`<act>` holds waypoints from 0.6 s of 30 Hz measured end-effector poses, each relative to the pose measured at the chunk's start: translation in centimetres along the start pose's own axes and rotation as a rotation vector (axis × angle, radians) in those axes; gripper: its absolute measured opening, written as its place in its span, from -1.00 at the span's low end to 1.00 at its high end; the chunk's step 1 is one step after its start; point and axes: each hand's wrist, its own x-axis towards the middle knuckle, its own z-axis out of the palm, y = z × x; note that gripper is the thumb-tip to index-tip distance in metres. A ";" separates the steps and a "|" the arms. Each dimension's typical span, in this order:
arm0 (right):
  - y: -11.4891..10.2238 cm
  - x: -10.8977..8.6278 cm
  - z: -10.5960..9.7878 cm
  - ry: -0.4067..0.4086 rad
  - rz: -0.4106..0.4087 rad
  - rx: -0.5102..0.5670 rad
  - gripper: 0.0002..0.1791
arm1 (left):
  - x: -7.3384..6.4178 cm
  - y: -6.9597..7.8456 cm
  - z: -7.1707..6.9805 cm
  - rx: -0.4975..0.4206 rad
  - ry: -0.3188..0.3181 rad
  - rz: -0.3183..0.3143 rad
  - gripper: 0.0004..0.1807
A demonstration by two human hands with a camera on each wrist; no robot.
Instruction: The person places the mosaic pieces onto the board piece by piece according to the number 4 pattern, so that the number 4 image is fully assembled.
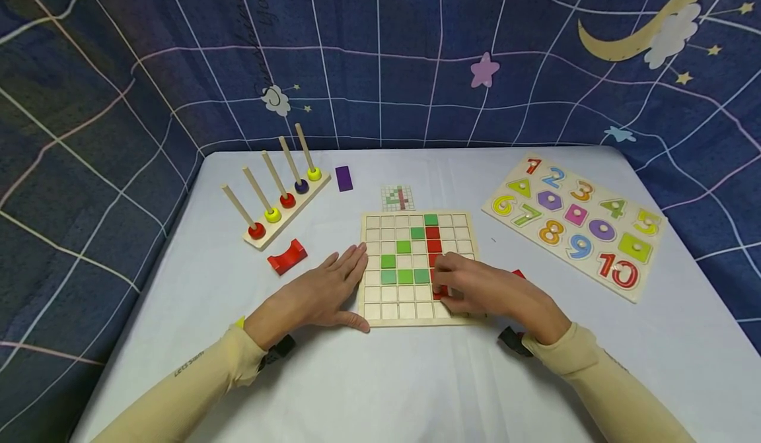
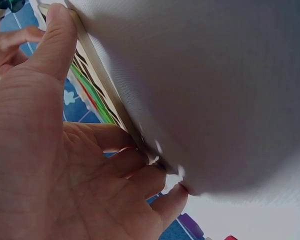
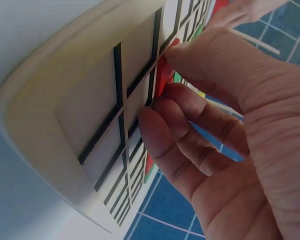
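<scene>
At the centre of the head view, a square wooden grid board point(image 1: 416, 268) with green and red tiles set in its cells is seen lying flat on the pale blue bench point(image 1: 380, 377). The left hand point(image 1: 324, 294) is laid flat with straight fingers against the board's left edge, its thumb along the near corner. The right hand point(image 1: 484, 291) is curled over the board's lower right part, and a small red square tile point(image 1: 440, 292) is pinched between its fingertips point(image 3: 177, 55) at a cell of the grid. Towards the upper left, a wooden peg rack with coloured rings point(image 1: 279, 195) is seen, with a red arched block point(image 1: 287, 257) below it and a purple rectangular block point(image 1: 343, 178) beside it. At the right, a wooden number puzzle board point(image 1: 577, 225) is placed.
</scene>
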 end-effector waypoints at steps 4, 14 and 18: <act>-0.1 -0.1 0.0 0.010 0.000 -0.006 -0.91 | 0.1 0.0 -0.1 0.001 -0.006 -0.005 0.40; -0.2 -0.2 0.1 -0.004 0.022 -0.006 -0.92 | 0.2 0.0 -0.1 -0.009 -0.018 -0.011 0.40; -0.2 -0.5 -0.2 -0.012 0.024 0.010 -0.93 | 0.2 0.0 -0.1 -0.012 -0.017 -0.011 0.40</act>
